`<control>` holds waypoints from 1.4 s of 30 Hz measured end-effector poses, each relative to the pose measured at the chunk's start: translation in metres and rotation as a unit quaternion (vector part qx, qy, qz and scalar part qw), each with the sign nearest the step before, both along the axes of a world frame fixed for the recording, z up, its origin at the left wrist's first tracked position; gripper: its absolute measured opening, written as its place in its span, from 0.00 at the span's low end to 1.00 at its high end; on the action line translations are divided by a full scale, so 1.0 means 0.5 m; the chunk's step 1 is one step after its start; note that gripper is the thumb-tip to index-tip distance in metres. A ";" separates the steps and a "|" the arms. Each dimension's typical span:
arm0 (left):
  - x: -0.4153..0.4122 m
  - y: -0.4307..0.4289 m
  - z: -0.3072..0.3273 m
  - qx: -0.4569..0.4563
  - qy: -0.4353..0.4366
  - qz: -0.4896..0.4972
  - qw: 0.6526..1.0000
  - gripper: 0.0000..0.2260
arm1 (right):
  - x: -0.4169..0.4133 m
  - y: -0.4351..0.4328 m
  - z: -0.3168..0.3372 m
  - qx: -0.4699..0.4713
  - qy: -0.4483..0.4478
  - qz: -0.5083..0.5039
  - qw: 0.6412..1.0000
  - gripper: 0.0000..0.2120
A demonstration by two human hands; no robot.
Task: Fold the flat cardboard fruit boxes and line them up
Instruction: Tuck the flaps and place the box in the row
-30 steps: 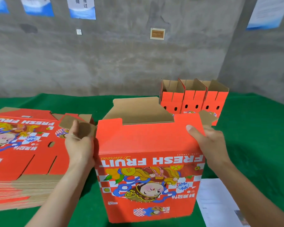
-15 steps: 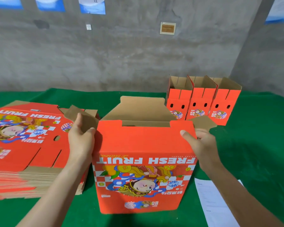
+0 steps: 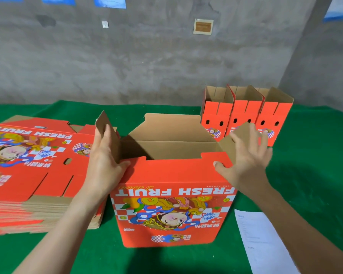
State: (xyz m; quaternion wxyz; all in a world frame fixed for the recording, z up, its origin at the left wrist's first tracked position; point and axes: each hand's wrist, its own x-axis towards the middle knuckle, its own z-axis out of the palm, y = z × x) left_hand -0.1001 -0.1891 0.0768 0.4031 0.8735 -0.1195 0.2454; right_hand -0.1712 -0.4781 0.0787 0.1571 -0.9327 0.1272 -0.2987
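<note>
left hand (image 3: 104, 165) is pressing left flap (image 3: 103, 120) of box (image 3: 172, 194), fingers straight | right hand (image 3: 248, 155) is pressing right flap (image 3: 227, 144), fingers wide | thumbs maybe touching front

White paper sheet (image 3: 259, 240) on green tablecloth (image 3: 315, 169)

wall (image 3: 147, 66): grey concrete | table (image 3: 315, 175): green cloth | posters (image 3: 109, 1): blue | plaque (image 3: 203, 26): 1

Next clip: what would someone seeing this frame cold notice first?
The half-folded red FRESH FRUIT box stands open-topped at the centre of the green table, with the left hand and right hand flat against its raised side flaps. A stack of flat boxes lies to its left, and three folded boxes stand in a row at the back right.
</note>
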 end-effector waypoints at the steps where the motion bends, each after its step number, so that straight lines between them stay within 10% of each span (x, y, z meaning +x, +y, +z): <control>1: 0.000 0.001 0.001 0.011 0.003 0.000 1.000 0.46 | 0.003 0.001 0.008 -0.075 0.005 0.020 0.997 0.38; 5: -0.004 -0.002 0.009 0.036 0.002 -0.015 0.999 0.46 | 0.035 0.008 0.041 -0.201 0.132 0.175 0.955 0.39; 14: -0.004 0.003 0.007 0.094 -0.026 -0.195 0.976 0.48 | 0.099 0.006 0.048 -0.034 0.330 0.273 0.903 0.40; 21: 0.039 0.014 0.018 0.185 0.077 -0.111 0.973 0.21 | 0.098 0.006 0.036 -0.039 0.297 0.284 0.911 0.40; 27: 0.071 -0.020 0.028 0.251 0.134 -0.062 0.957 0.34 | 0.075 0.002 0.035 -0.128 0.209 0.224 0.943 0.37; 31: 0.080 -0.013 0.021 0.150 0.153 -0.141 0.967 0.32 | 0.051 -0.011 0.021 -0.197 -0.019 0.118 0.973 0.41; 35: 0.081 -0.013 0.018 0.156 0.146 -0.144 0.966 0.32 | 0.037 -0.047 0.000 0.052 -0.191 0.072 0.978 0.48; 38: 0.081 -0.014 0.019 0.151 0.139 -0.150 0.967 0.32 | 0.032 -0.048 -0.002 0.326 -0.139 0.168 0.920 0.41; 42: 0.082 -0.017 0.019 0.151 0.133 -0.148 0.968 0.31 | 0.019 -0.026 -0.003 0.248 -0.059 0.256 0.932 0.25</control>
